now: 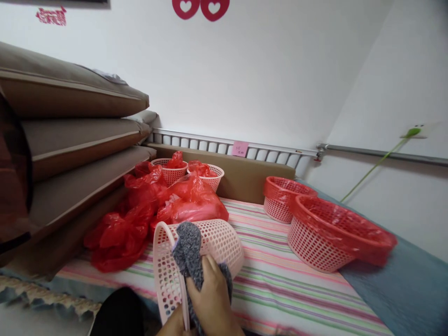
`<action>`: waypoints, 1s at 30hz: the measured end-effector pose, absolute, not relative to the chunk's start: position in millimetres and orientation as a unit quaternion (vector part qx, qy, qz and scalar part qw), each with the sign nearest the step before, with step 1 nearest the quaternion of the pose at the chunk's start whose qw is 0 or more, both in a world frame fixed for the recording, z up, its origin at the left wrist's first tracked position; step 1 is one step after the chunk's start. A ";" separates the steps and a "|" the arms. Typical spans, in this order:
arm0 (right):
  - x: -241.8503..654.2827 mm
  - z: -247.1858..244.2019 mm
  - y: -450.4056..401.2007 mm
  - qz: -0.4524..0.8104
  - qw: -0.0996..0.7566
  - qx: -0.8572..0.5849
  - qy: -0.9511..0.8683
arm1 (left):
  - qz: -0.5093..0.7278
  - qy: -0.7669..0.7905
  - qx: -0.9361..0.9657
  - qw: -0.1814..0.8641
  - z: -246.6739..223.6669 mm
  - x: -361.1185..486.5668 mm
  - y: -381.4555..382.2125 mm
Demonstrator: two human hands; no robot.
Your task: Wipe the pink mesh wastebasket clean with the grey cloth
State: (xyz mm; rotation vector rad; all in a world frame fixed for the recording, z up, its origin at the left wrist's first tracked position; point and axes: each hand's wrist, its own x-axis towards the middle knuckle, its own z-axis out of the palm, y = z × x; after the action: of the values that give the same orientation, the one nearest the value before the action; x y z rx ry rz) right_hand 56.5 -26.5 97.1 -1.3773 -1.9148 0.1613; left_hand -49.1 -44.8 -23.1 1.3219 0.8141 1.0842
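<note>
A pale pink perforated plastic basket (224, 240) lies tipped on its side on the striped sheet, its mouth facing left. At the near side of its rim my left hand (175, 322) grips the edge, partly hidden by the basket and my other arm. My right hand (212, 291) is closed round a dark grey cloth (188, 249) and presses it on the basket's outer wall beside the rim. Just behind the basket lie red plastic bags (192, 200), bunched up and filled.
Two similar baskets (171, 175) with red bags stand at the back. On the right are two more baskets (315, 245) lined with red bags. Brown cushions (80, 135) are stacked at left. A radiator (210, 142) runs along the wall; a green stick (381, 161) leans at right.
</note>
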 end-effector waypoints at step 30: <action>186.0 58.9 79.8 0.120 0.396 -0.681 -0.604 | 0.401 0.269 0.569 0.666 23.2 -46.8 -59.4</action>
State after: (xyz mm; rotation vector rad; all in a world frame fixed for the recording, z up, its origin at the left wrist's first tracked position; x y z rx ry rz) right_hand 186.0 79.8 58.9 -1.7264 -1.5301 0.3049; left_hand -46.8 -59.4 23.2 1.2841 0.6068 0.9059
